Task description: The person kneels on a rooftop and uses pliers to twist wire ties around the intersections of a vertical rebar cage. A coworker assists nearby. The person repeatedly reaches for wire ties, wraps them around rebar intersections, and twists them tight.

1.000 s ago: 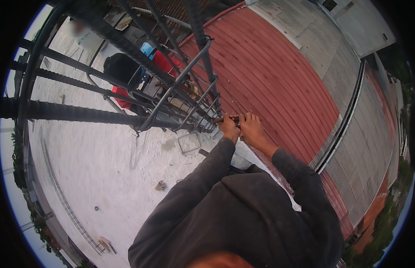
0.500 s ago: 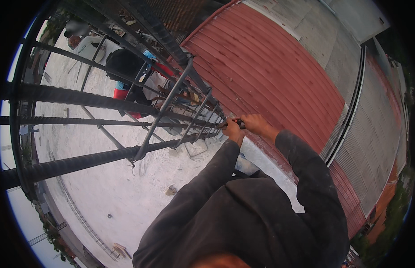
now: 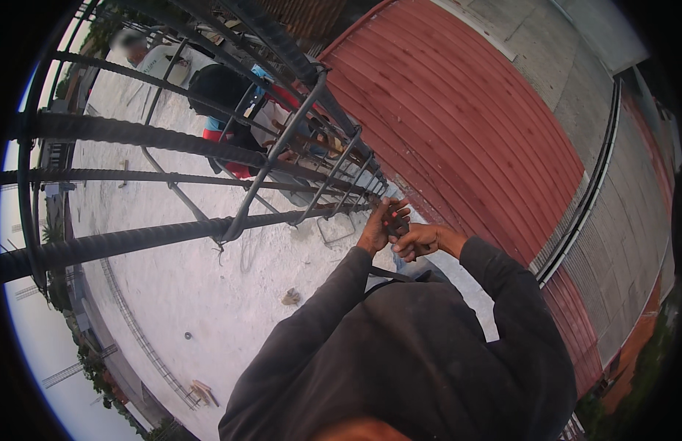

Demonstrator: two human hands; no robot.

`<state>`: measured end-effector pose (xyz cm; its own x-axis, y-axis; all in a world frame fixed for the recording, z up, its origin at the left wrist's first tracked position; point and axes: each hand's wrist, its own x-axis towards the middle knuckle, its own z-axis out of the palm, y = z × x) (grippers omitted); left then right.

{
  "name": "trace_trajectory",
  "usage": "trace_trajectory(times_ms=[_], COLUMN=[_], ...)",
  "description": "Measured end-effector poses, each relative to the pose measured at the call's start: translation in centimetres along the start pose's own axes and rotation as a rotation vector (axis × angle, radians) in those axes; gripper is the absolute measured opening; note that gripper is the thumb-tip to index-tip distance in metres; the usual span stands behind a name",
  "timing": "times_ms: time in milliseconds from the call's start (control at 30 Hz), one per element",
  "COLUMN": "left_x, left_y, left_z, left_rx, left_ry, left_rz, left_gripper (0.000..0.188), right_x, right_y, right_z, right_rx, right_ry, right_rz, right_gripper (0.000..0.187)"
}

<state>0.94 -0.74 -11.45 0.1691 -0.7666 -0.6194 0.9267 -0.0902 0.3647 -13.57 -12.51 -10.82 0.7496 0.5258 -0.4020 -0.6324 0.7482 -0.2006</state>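
Note:
A tall cage of ribbed steel rebar (image 3: 135,235) with bent square ties runs from the left edge toward my hands. My left hand (image 3: 376,229) is beside its narrow, far end, palm turned up, fingers loosely curled and apart. Close against it on the right, my right hand (image 3: 420,239) is closed, its fingers bent toward the left palm. A small dark object (image 3: 396,226) shows between the two hands. It is mostly covered, so I cannot make out its kind. Just left of my hands, a thin square tie (image 3: 336,230) lies at the cage's foot.
A pale concrete slab (image 3: 231,316) spreads below, with a small lump (image 3: 290,297) and wood scraps (image 3: 203,393) on it. Red corrugated roofing (image 3: 458,110) borders it on the right, then grey roofing (image 3: 613,213). Behind the cage a co-worker (image 3: 168,62) bends over.
My hands have drawn back from the cage's bars toward my body. My left hand has turned palm up and loosened; my right has dropped lower beside it. The view has shifted slightly.

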Motion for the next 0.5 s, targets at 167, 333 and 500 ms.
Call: trace_trajectory(times_ms=[167,333,500], left_x=[1.6,3.3,5.2], left_y=[0.0,-1.6,-2.4], left_z=[1.4,4.1,5.0], left_rx=[-0.057,-0.121,-0.087], left_ry=[0.024,0.255,0.456], left_rz=[-0.013,0.190,0.223], left_gripper=[0.045,0.039,0.037], right_x=[-1.5,-2.4,-1.4], right_y=[-1.2,-0.5,3.3], right_z=[1.7,4.5,3.9], right_rx=[-0.328,-1.339,-1.770], right_ry=[0.360,1.049,1.461], right_rz=[0.011,-0.343,-0.562], right_gripper=[0.039,0.099,0.069])
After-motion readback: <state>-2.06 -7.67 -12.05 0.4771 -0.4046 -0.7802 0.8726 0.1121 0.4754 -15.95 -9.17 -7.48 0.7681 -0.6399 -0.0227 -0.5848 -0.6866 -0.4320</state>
